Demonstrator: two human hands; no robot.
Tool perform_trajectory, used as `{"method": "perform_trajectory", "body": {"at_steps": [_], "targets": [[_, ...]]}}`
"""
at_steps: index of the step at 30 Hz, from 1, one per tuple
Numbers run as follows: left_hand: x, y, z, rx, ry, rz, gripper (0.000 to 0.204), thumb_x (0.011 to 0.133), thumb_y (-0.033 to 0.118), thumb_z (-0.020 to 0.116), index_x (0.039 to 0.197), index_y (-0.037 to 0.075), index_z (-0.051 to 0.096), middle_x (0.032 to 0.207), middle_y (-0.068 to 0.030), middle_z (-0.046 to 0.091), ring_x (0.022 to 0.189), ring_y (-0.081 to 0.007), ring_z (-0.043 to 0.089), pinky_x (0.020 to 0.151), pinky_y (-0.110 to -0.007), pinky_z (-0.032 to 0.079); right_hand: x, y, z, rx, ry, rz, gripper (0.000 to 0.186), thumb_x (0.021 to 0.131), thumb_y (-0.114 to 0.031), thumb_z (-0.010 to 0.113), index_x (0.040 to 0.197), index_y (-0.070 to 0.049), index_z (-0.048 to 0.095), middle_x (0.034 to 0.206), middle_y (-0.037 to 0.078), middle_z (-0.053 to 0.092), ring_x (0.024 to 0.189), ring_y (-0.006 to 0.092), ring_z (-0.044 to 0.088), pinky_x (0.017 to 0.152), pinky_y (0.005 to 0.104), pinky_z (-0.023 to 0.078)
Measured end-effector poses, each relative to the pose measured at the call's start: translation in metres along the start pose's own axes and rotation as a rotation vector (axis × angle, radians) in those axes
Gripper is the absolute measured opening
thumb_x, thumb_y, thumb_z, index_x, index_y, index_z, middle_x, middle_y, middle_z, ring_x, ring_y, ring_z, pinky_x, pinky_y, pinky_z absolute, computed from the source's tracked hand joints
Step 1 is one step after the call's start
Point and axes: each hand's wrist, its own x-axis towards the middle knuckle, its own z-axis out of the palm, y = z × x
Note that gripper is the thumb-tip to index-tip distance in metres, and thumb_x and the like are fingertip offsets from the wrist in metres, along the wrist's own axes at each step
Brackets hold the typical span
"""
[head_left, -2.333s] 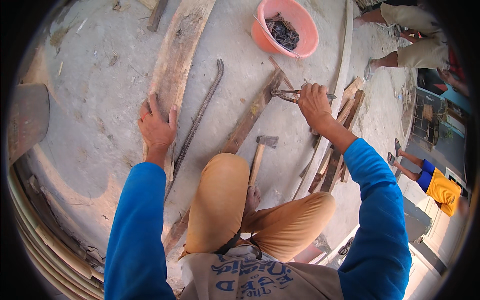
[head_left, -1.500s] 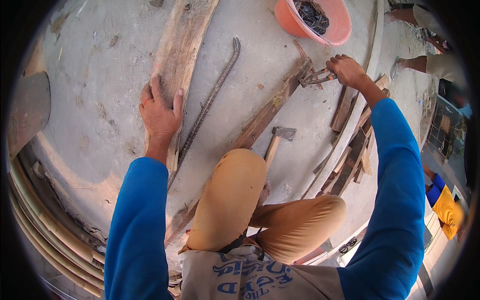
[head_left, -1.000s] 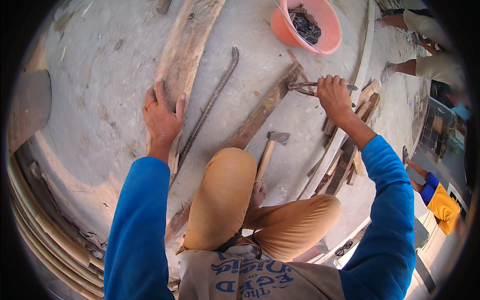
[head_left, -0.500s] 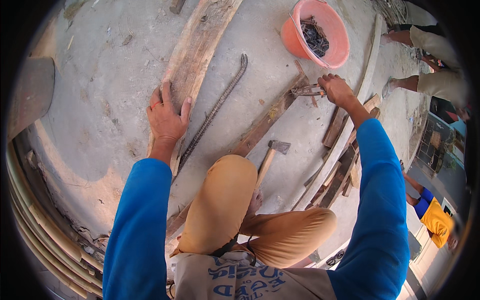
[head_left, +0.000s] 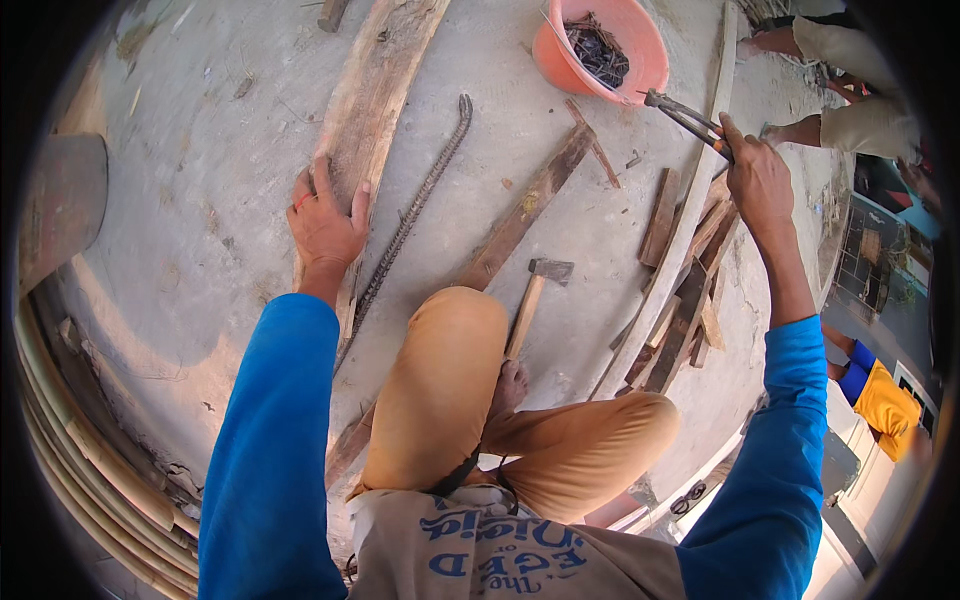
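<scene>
My right hand [head_left: 758,180] is closed around the handles of a pair of pincers [head_left: 690,120]. The pincers' jaws are beside the rim of a pink bucket [head_left: 648,48], which holds a heap of dark, thin, nail-like pieces [head_left: 597,50]. Something small and thin seems to stick out of the jaws, too small to name. My left hand [head_left: 327,228] lies on a long weathered wooden plank [head_left: 375,85], thumb spread from the fingers. Between my hands, a narrower wooden board [head_left: 530,205] runs out from under my raised knee, with a thin strip of wood or metal [head_left: 600,155] across its far end.
A bent ribbed steel bar [head_left: 415,210] lies right of the plank. A hatchet [head_left: 535,300] rests near my foot. To the right are a long pale batten [head_left: 665,285] and stacked wood scraps [head_left: 690,310]. Other people [head_left: 865,125] are at the far right.
My right hand has lifted the pincers off the narrow board's far end and moved them right and away, up beside the bucket. My left hand stays on the plank.
</scene>
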Motion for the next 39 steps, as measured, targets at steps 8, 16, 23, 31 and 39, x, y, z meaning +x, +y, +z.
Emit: {"method": "perform_trajectory", "body": {"at_steps": [8,16,23,31,39], "targets": [[-0.003,0.000,-0.002,-0.013,-0.044,-0.020,0.079,0.099,0.054,0.060,0.159,0.009,0.036,0.149,-0.0249,0.045,0.139,-0.0386,0.044,0.110,-0.051,0.037,0.055,0.022,-0.002,-0.232,0.004,0.064,0.038,0.106,-0.021,0.049,0.137,-0.004,0.061,0.093,0.017,0.076,0.098,0.0370,0.070,0.080,0.0517,0.055],[-0.005,0.002,-0.004,-0.020,-0.012,0.006,0.078,0.100,0.055,0.058,0.158,0.008,0.036,0.147,-0.0261,0.047,0.138,-0.0394,0.046,0.110,-0.051,0.038,-0.016,0.022,0.019,0.182,-0.178,0.297,0.033,0.101,-0.027,0.063,0.123,-0.002,0.063,0.099,0.022,0.075,0.105,0.0434,0.068,0.085,0.0538,0.055],[-0.005,-0.001,-0.003,-0.028,-0.009,-0.013,0.078,0.099,0.056,0.058,0.158,0.010,0.038,0.147,-0.0255,0.048,0.135,-0.0385,0.050,0.110,-0.050,0.038,-0.174,-0.064,0.121,0.740,-0.532,0.409,0.041,0.095,-0.037,0.075,0.100,0.003,0.071,0.094,0.029,0.072,0.100,0.0482,0.069,0.086,0.0543,0.052],[-0.012,-0.001,0.003,0.048,0.094,0.082,0.077,0.098,0.055,0.060,0.155,0.008,0.040,0.145,-0.0247,0.049,0.134,-0.0397,0.050,0.112,-0.050,0.035,-0.258,-0.166,0.198,0.659,-0.460,0.278,0.052,0.086,-0.043,0.081,0.116,-0.002,0.069,0.111,0.028,0.069,0.101,0.0453,0.069,0.086,0.0521,0.056],[-0.139,-0.005,-0.037,-0.097,-0.298,0.585,0.055,0.097,0.048,0.066,0.132,0.005,0.062,0.122,-0.0132,0.064,0.122,-0.0301,0.054,0.106,-0.046,0.035,-0.146,-0.223,0.141,0.673,0.062,-0.161,0.049,0.091,-0.015,0.070,0.139,-0.011,0.062,0.126,0.014,0.063,0.119,0.0326,0.062,0.095,0.0448,0.051]]}}
